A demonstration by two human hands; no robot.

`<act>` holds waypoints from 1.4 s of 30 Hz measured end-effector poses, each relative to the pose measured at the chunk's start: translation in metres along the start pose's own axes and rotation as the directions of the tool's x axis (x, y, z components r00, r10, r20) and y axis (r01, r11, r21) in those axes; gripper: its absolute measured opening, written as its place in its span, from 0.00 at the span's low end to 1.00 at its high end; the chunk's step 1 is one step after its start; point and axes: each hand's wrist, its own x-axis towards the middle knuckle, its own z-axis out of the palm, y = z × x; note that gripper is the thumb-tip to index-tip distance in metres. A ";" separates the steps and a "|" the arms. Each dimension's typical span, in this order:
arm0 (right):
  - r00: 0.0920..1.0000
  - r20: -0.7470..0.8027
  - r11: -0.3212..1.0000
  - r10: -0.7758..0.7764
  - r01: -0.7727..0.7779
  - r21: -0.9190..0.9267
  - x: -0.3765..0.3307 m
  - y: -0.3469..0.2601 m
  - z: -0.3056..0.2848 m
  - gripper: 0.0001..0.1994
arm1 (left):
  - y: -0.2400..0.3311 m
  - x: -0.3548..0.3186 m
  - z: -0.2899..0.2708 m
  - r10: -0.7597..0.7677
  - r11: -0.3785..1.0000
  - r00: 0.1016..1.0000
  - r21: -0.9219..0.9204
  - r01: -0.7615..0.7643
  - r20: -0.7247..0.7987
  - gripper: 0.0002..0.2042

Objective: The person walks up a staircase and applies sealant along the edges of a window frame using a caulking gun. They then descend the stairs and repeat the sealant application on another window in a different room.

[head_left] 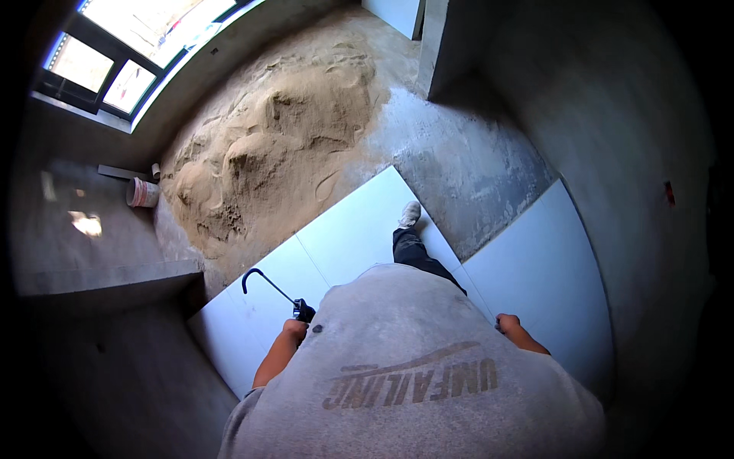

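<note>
My left hand (294, 330) is closed around the dark grip of a tool with a thin black rod (269, 281) that curves into a hook at its far end, held out over the large white floor tiles (344, 229). At my side, my right hand (506, 322) has its fingers curled; whether it holds anything is hidden. A grey shirt (413, 367) covers my body. One leg in dark trousers ends in a pale shoe (410, 213) planted on a tile.
A heap of sand (275, 145) lies on the rough concrete floor (466, 168) beyond the tiles. A small bucket (142, 193) stands by the left wall under a window (130, 46). Another white tile (547, 268) lies to the right, near a grey wall (634, 153).
</note>
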 end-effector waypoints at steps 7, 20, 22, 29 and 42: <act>0.947 0.066 0.949 -0.315 0.315 0.020 0.089 -0.331 0.030 0.09 | 0.177 0.023 -0.067 0.314 0.928 0.932 0.266 -0.260 -0.181 0.17; 0.302 0.288 0.343 -0.909 0.933 0.105 -0.109 -0.949 0.177 0.14 | 0.520 0.093 -0.139 0.296 0.940 0.908 0.261 -0.221 -0.297 0.18; 0.251 0.355 0.208 -0.900 0.966 -0.156 -0.086 -0.983 0.210 0.16 | 0.570 0.122 -0.145 0.230 0.957 0.949 0.228 -0.179 -0.217 0.18; 0.329 0.499 0.092 -0.802 0.893 -0.440 -0.072 -1.152 0.308 0.18 | 0.762 0.212 -0.208 0.193 0.921 0.980 0.334 -0.199 0.051 0.17; 0.528 0.610 -0.036 -0.591 0.738 -0.674 0.121 -1.421 0.396 0.27 | 1.060 0.207 -0.361 0.077 0.982 0.988 0.184 -0.052 -0.130 0.13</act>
